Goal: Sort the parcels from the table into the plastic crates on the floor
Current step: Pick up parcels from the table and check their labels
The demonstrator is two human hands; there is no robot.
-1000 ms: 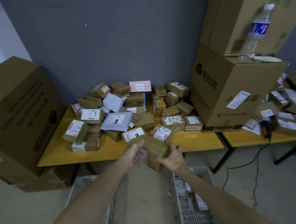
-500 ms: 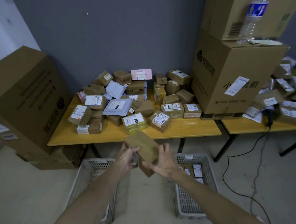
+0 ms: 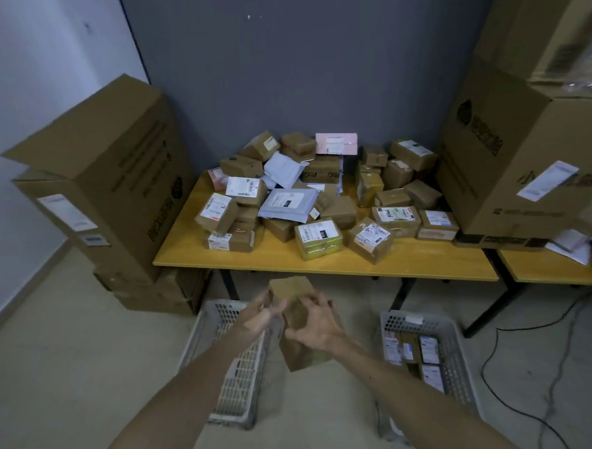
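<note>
Now the parcel [image 3: 294, 318] hangs in mid-air, gripped by both hands; left hand [image 3: 258, 315] on its left edge, right hand [image 3: 315, 326] curled over its right face; long axis runs near to far, tilted; it sits midway between the left crate [image 3: 220, 309] and the part-filled right crate [image 3: 453, 339], nearer than the table [image 3: 409, 263].

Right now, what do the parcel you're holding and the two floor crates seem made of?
Held parcel: likely cardboard, matte plain brown, box-shaped, though blurred. Left crate and right crate: apparently moulded plastic, pale grey, with slotted lattice walls.
</note>
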